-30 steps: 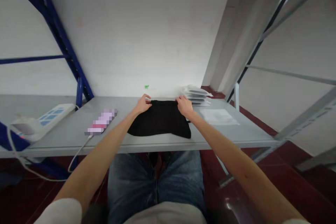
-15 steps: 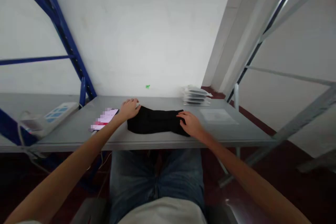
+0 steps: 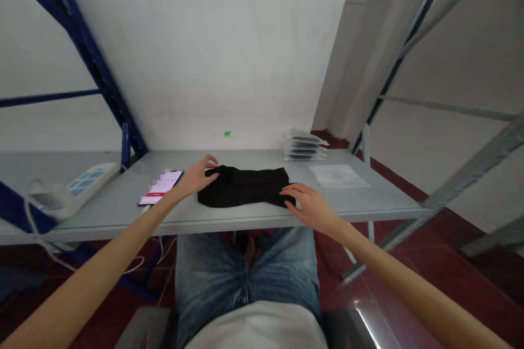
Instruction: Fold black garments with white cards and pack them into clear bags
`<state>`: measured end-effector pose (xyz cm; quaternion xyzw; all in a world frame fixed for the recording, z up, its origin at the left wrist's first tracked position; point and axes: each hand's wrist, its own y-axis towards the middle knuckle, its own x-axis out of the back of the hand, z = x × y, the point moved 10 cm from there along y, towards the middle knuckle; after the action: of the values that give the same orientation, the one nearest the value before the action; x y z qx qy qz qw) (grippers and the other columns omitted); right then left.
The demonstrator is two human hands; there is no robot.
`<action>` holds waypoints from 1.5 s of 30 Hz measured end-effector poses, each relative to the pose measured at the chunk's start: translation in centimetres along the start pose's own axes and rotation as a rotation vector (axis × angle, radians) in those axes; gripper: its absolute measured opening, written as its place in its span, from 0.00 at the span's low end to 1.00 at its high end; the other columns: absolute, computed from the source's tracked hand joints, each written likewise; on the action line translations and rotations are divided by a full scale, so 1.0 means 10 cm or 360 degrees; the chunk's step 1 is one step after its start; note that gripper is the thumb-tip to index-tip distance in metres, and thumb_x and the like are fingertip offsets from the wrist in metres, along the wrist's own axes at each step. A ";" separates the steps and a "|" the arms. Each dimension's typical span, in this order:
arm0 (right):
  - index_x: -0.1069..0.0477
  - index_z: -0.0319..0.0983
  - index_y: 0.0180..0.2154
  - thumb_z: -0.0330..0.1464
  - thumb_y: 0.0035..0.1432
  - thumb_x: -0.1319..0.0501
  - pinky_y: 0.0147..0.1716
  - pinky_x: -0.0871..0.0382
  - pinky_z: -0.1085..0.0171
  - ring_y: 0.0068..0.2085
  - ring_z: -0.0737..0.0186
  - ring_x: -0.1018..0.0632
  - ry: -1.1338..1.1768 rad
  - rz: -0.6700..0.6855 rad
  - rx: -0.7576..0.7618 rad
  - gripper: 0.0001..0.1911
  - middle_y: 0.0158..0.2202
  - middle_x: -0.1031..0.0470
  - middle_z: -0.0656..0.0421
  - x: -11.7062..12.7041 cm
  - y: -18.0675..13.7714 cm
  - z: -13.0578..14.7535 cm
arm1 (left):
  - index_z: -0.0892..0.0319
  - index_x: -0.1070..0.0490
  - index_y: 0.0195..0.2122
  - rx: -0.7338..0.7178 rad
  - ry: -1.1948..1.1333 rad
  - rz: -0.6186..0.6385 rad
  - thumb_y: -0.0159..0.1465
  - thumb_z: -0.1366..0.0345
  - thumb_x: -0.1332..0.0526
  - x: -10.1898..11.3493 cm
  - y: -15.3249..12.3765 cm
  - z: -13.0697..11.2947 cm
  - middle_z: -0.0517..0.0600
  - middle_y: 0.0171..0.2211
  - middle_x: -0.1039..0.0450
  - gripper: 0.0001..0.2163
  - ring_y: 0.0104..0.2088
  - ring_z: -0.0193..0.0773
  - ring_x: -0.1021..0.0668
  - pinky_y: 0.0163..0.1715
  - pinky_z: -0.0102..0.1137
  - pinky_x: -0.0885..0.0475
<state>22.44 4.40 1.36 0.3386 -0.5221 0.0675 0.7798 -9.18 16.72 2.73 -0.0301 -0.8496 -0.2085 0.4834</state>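
Note:
A folded black cloth (image 3: 249,188) lies flat on the grey table, wide at its left end and with an uneven right edge. My left hand (image 3: 197,175) is over its left end, thumb and fingers apart, the thumb resting at the cloth's upper left edge. At the right end, my right hand (image 3: 311,208) has its fingertips on the cloth near the corner. Its fingers are spread, with black fabric showing between them and the thumb. Whether the right fingertips press on the fabric I cannot tell.
A phone (image 3: 161,188) with a lit screen lies left of the cloth. A white power strip (image 3: 92,180) sits farther left. Stacked clear packets (image 3: 303,147) stand at the back right, a flat clear bag (image 3: 339,175) before them. Blue posts (image 3: 98,65) rise at the left.
My right hand has shifted slightly right and toward me, to the cloth's lower right corner. The left hand's thumb and fingers have parted more. The cloth has barely moved.

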 end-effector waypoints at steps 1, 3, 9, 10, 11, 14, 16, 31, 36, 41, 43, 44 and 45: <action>0.22 0.45 0.53 0.31 0.67 0.39 0.59 0.27 0.48 0.55 0.51 0.21 -0.0020 0.0026 -0.0006 0.15 0.54 0.20 0.53 -0.01 -0.05 -0.06 | 0.53 0.33 0.58 -0.0152 0.0020 0.0111 0.64 0.54 0.38 -0.04 -0.13 -0.14 0.53 0.56 0.20 0.22 0.55 0.50 0.19 0.57 0.44 0.27; 0.21 0.45 0.52 0.32 0.66 0.38 0.57 0.25 0.48 0.54 0.50 0.20 -0.0054 0.0093 -0.0021 0.15 0.53 0.19 0.53 -0.04 -0.13 -0.17 | 0.55 0.34 0.62 -0.0381 0.0078 0.0294 0.66 0.52 0.41 -0.11 -0.41 -0.33 0.56 0.64 0.27 0.25 0.63 0.49 0.25 0.64 0.43 0.32; 0.20 0.47 0.53 0.35 0.69 0.39 0.54 0.23 0.50 0.52 0.50 0.18 -0.0104 0.0200 0.0031 0.15 0.51 0.18 0.54 -0.10 -0.22 -0.27 | 0.50 0.31 0.65 -0.0394 0.0237 0.0400 0.64 0.47 0.37 0.03 -0.85 -0.15 0.53 0.69 0.34 0.29 0.68 0.51 0.30 0.69 0.45 0.37; 0.20 0.47 0.53 0.35 0.69 0.39 0.54 0.23 0.50 0.52 0.50 0.18 -0.0101 0.0196 0.0054 0.14 0.51 0.18 0.54 -0.10 -0.22 -0.26 | 0.49 0.29 0.64 -0.0402 0.0251 0.0400 0.64 0.47 0.37 0.06 -0.86 -0.12 0.53 0.70 0.34 0.28 0.69 0.51 0.30 0.69 0.45 0.37; 0.20 0.47 0.52 0.34 0.69 0.40 0.54 0.23 0.50 0.52 0.50 0.18 -0.0095 0.0188 0.0077 0.14 0.51 0.18 0.54 -0.10 -0.22 -0.26 | 0.49 0.28 0.62 -0.0418 0.0268 0.0392 0.64 0.47 0.37 0.08 -0.86 -0.09 0.52 0.70 0.35 0.26 0.69 0.51 0.31 0.69 0.45 0.37; 0.19 0.48 0.51 0.34 0.70 0.41 0.54 0.23 0.50 0.51 0.51 0.18 -0.0078 0.0160 0.0132 0.14 0.50 0.17 0.54 -0.09 -0.21 -0.26 | 0.49 0.22 0.53 -0.0510 0.0301 0.0435 0.67 0.49 0.40 0.04 -0.84 -0.07 0.50 0.66 0.29 0.18 0.69 0.48 0.31 0.70 0.44 0.37; 0.20 0.49 0.52 0.34 0.71 0.43 0.54 0.23 0.50 0.52 0.51 0.18 -0.0070 0.0133 0.0156 0.15 0.50 0.17 0.55 -0.06 -0.23 -0.24 | 0.49 0.20 0.47 -0.0562 0.0303 0.0459 0.69 0.51 0.42 -0.01 -0.83 -0.09 0.49 0.62 0.25 0.15 0.67 0.46 0.29 0.69 0.43 0.37; 0.21 0.38 0.42 0.36 0.73 0.49 0.44 0.30 0.63 0.43 0.55 0.18 -0.0192 -0.0139 -0.0653 0.19 0.41 0.17 0.52 -0.02 0.84 -1.01 | 0.58 0.23 0.39 0.0272 0.0155 -0.0087 0.69 0.52 0.47 0.21 0.12 0.39 0.58 0.46 0.19 0.17 0.50 0.50 0.20 0.54 0.41 0.26; 0.21 0.38 0.45 0.33 0.73 0.47 0.45 0.32 0.64 0.49 0.53 0.19 -0.0437 0.0062 -0.0895 0.15 0.48 0.18 0.48 -0.37 0.95 -1.04 | 0.61 0.27 0.49 0.0407 0.0397 -0.0346 0.72 0.48 0.51 0.11 -0.03 0.29 0.65 0.49 0.22 0.23 0.53 0.59 0.22 0.54 0.49 0.29; 0.23 0.38 0.50 0.32 0.73 0.47 0.46 0.31 0.61 0.50 0.52 0.19 -0.0560 0.0104 -0.0869 0.14 0.51 0.20 0.48 -0.38 0.94 -1.04 | 0.61 0.26 0.50 0.0375 0.0789 -0.0159 0.70 0.49 0.45 -0.12 -0.24 0.15 0.66 0.51 0.23 0.21 0.56 0.61 0.25 0.55 0.48 0.31; 0.24 0.38 0.52 0.29 0.73 0.47 0.48 0.31 0.60 0.52 0.50 0.21 -0.0613 0.0054 -0.0789 0.15 0.52 0.21 0.47 -0.30 0.99 -0.96 | 0.61 0.26 0.48 0.0413 0.0838 -0.0093 0.70 0.49 0.45 -0.15 -0.25 0.18 0.67 0.52 0.23 0.20 0.57 0.62 0.26 0.55 0.47 0.31; 0.24 0.37 0.52 0.28 0.73 0.48 0.50 0.31 0.59 0.54 0.49 0.22 -0.0629 0.0010 -0.0735 0.16 0.52 0.21 0.46 -0.26 1.02 -0.88 | 0.61 0.26 0.47 0.0424 0.0839 -0.0080 0.70 0.48 0.45 -0.15 -0.24 0.20 0.67 0.52 0.23 0.20 0.58 0.62 0.26 0.55 0.47 0.31; 0.24 0.37 0.53 0.27 0.73 0.49 0.52 0.32 0.58 0.55 0.49 0.23 -0.0623 -0.0031 -0.0670 0.17 0.53 0.21 0.46 -0.24 1.05 -0.77 | 0.60 0.26 0.46 0.0435 0.0827 -0.0071 0.69 0.47 0.44 -0.14 -0.23 0.21 0.67 0.51 0.23 0.21 0.58 0.62 0.25 0.54 0.47 0.31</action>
<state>22.47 17.54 2.40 0.1808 -0.6620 -0.1167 0.7180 -10.72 15.66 -0.17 0.1082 -0.7181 -0.1034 0.6796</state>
